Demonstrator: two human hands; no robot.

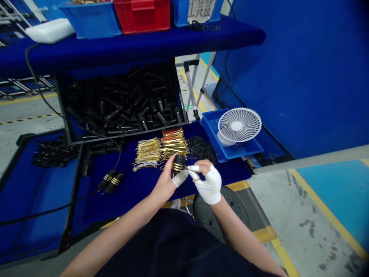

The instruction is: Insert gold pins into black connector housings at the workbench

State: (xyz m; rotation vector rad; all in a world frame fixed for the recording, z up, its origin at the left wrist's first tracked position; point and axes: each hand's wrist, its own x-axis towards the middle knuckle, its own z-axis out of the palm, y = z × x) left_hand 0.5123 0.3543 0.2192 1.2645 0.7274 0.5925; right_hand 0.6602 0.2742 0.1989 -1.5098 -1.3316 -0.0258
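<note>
My left hand (167,181), its thumb wrapped in white, is closed around a black cylindrical part (179,163) with gold rings. My right hand (209,184) wears a white glove with some fingertips bare. Its thumb and forefinger pinch together against the cylinder's right side; whatever is between them is too small to make out. Just beyond my hands lie bundles of gold strips (148,153), more gold strips with red ends (174,143) and a pile of thin black rings (201,149). Two similar gold-ringed cylinders (114,182) rest on the blue surface to the left.
A large bin (123,132) of black tubular parts stands behind the strips. At the right, a small white fan (239,125) sits in a blue tray (233,154). A black cable (43,98) hangs across the left. Overhead, a shelf (150,46) carries a red box (142,17) and blue boxes.
</note>
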